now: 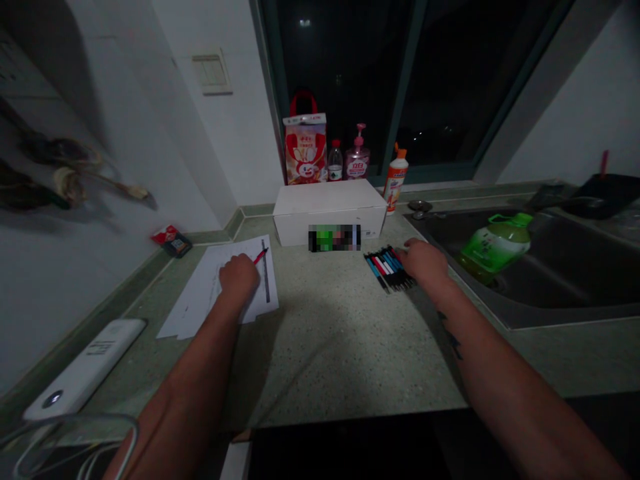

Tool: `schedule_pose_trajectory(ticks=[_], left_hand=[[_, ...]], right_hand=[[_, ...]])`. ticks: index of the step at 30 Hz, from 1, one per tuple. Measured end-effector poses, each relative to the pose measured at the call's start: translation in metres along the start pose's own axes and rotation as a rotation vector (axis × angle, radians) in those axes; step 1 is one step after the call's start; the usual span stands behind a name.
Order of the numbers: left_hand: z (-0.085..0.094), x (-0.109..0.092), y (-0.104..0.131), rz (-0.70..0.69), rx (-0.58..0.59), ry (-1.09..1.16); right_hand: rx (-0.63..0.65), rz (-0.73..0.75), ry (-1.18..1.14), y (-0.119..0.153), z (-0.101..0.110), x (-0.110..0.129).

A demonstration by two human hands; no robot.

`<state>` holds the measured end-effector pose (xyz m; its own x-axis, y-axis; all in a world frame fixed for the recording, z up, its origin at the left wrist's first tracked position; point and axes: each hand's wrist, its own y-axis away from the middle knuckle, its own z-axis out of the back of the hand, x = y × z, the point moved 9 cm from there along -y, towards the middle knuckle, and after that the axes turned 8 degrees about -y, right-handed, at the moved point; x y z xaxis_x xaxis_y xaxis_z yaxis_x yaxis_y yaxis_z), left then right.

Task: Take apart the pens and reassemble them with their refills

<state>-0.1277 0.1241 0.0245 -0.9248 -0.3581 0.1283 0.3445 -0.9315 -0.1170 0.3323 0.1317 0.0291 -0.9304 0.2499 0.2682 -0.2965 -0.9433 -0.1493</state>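
The row of pens (pixel 386 268) lies on the counter (pixel 320 367), my right hand (pixel 424 260) at its right end, fingers bent; I can't tell whether they pinch one. Over the papers (pixel 197 287), a red pen (pixel 261 256) juts from my curled left hand (pixel 239 277), its fingers' grip hidden. Beyond sits a white box (pixel 327 199).

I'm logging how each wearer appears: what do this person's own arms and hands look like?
Both the left hand and right hand are ungloved, and no sleeve, watch or bracelet shows. The right forearm bears a dark, tattoo-like marking; none shows on the left forearm.
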Motion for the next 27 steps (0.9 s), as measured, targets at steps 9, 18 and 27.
schedule_pose_trajectory(ticks=[9, 18, 27], left_hand=[[0.067, -0.083, 0.064, -0.459, -0.301, 0.579], [0.035, -0.125, 0.091, -0.612, -0.009, 1.004], [0.018, -0.131, 0.091, -0.577, 0.157, 1.052]], right_hand=[[-0.135, 0.756, -0.345, 0.069, 0.028, 0.111], [0.291, 0.856, -0.342, 0.104, -0.024, 0.142], [0.255, 0.899, -0.407, 0.097, -0.019, 0.137]])
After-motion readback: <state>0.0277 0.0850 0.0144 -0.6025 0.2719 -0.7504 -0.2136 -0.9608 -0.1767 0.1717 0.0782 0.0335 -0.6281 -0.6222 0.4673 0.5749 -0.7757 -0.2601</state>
